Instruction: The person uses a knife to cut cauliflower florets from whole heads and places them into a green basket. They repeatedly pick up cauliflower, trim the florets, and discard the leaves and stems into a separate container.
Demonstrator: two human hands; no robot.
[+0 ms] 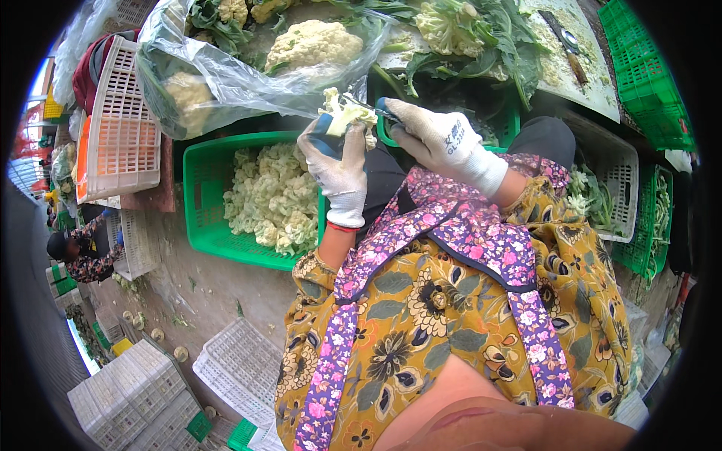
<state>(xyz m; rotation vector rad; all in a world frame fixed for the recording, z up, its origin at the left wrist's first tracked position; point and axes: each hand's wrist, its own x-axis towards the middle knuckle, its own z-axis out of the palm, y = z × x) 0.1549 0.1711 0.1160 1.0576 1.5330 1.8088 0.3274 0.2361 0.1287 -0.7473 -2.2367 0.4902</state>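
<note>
My left hand (pixel 337 163), in a white knit glove with blue fingertips, holds a cauliflower piece (pixel 350 115) by its pale stem above my lap. My right hand (pixel 437 138), gloved alike, grips a small knife (pixel 366 104), its handle mostly hidden by the fingers and its thin blade against the piece. Below and left of my left hand, a green plastic crate (pixel 197 214) holds a heap of cut cauliflower florets (pixel 273 194). Beyond my hands, whole cauliflower heads (pixel 316 45) lie in and around a clear plastic bag (pixel 225 79).
A large knife (pixel 564 42) with a wooden handle lies on a white board (pixel 598 84) at upper right. Leafy trimmings (pixel 507 45) hang over another green crate (pixel 510 124). White crates (pixel 623 186) stand right and lower left (pixel 242 366). A co-worker (pixel 84 248) is far left.
</note>
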